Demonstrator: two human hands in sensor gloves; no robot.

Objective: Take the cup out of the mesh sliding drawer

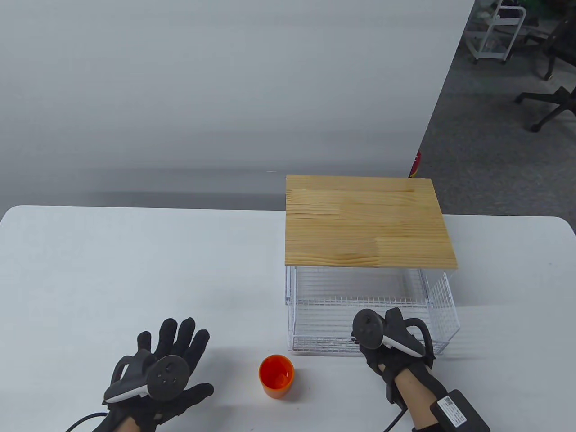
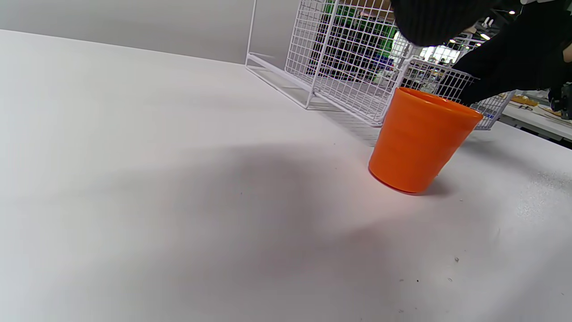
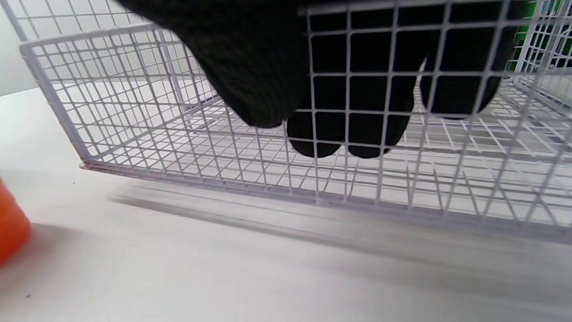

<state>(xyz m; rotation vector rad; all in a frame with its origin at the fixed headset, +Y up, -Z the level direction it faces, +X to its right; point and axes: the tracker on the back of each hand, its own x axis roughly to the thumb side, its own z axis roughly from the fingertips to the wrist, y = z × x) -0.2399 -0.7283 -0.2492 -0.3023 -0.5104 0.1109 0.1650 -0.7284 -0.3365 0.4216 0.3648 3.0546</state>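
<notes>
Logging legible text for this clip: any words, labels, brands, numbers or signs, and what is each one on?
No text can be read in any view.
Black box strapped at the right forearm: a white label with a QR-like code and print, too small to read.
Orange cup, mesh drawer, wooden top: no markings visible.

I count one orange cup (image 1: 276, 376) near the desk's front edge, one white mesh drawer (image 1: 373, 315) pulled out toward that edge, one wooden top (image 1: 366, 221) over its frame, and two gloved hands, left hand (image 1: 159, 382) and right hand (image 1: 391, 344).
</notes>
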